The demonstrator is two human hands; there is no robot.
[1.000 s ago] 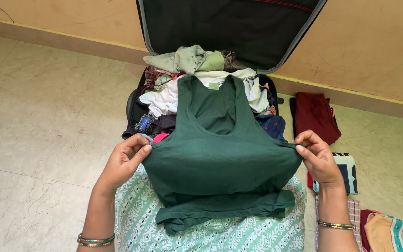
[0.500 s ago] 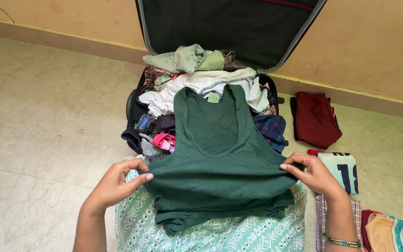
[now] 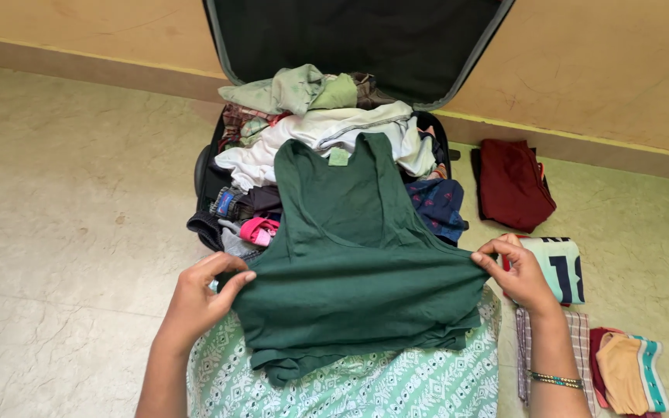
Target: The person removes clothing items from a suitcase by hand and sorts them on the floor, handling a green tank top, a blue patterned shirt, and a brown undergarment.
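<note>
Green tank top stretched between two hands

The left hand (image 3: 199, 298) and right hand (image 3: 516, 271) each pinch a side of the green tank top (image 3: 354, 263), spread over the lap before the open suitcase (image 3: 210, 174).

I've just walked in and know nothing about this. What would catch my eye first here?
A dark green sleeveless top fills the middle, stretched over the person's lap, its side edges pinched by the left hand and the right hand. Behind it an open suitcase against the wall overflows with jumbled clothes. To the right, on the floor, lie folded pieces, among them a maroon garment.
</note>
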